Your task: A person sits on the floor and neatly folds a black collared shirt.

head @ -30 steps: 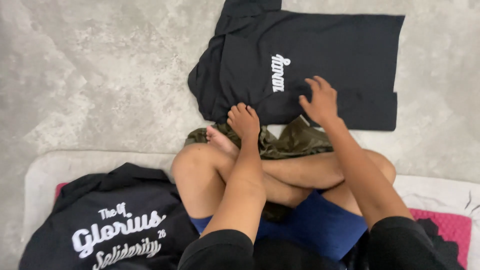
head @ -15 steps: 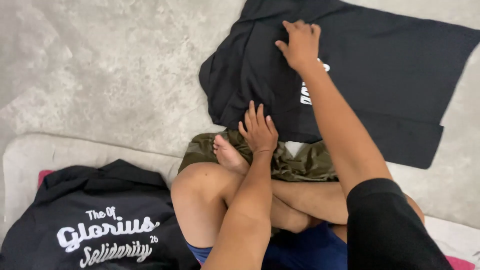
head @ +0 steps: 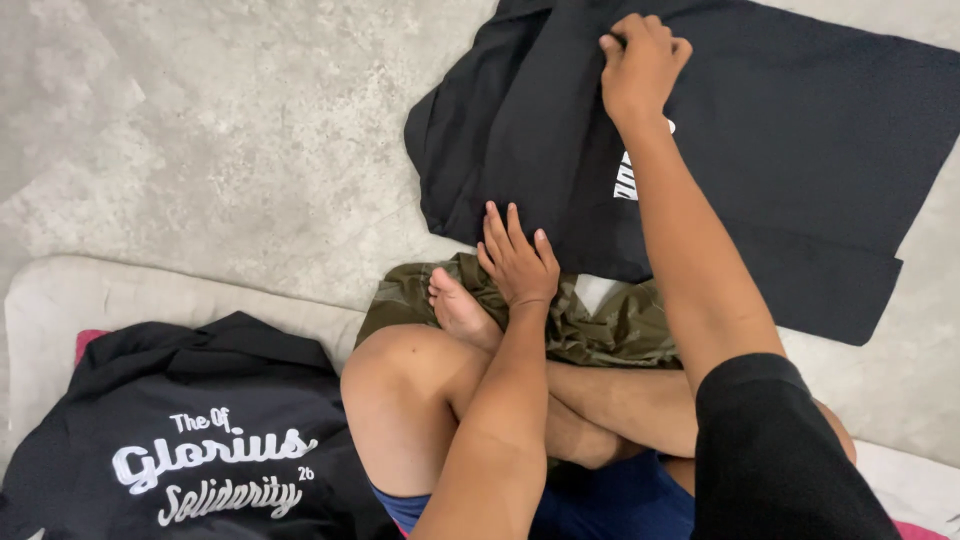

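A black T-shirt [head: 800,160] with white print lies spread on the grey floor in front of my crossed legs. My left hand [head: 517,260] lies flat with fingers apart on the shirt's near edge. My right hand [head: 641,62] reaches further out and pinches the black fabric near the shirt's upper middle, fingers curled into a grip. An olive-green garment [head: 600,320] is bunched between my feet and the shirt.
A second black garment with white lettering [head: 190,440] lies at my left on a pale mat [head: 60,300]. A pink cloth edge [head: 88,342] peeks beside it. Grey concrete floor [head: 220,130] stretches to the left and beyond.
My right hand moved from the shirt's near right part up to its upper middle and closed on the fabric. My left hand opened flat on the near edge.
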